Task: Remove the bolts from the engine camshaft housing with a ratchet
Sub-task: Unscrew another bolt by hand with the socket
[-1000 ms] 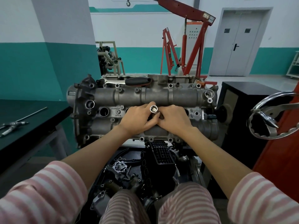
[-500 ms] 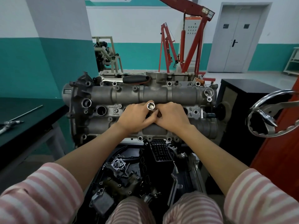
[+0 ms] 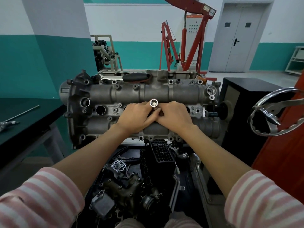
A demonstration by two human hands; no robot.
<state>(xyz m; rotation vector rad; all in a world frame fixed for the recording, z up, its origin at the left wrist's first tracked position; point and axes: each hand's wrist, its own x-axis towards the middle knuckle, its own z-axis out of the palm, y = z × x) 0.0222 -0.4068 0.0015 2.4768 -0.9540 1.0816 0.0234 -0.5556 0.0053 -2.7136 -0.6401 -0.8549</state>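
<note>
The grey camshaft housing [image 3: 164,92] lies across the engine in front of me, with bolt holes along its edges. My left hand [image 3: 134,117] and my right hand [image 3: 174,116] meet at its middle, fingers curled together round a silver socket [image 3: 153,103]. The socket stands upright with its open end facing up towards me. What the socket sits on is hidden by my fingers. A ratchet with a black handle [image 3: 136,77] lies on the far edge of the engine, untouched.
A dark workbench [image 3: 24,129] with a long rod tool [image 3: 21,113] stands at left. A black cabinet [image 3: 246,99] and a chrome hand wheel [image 3: 271,112] are at right. Loose engine parts [image 3: 131,181] lie below. A red engine crane [image 3: 189,38] stands behind.
Both hands stay on the socket at the housing's middle. The view has shifted slightly; the hands' grip looks the same.
</note>
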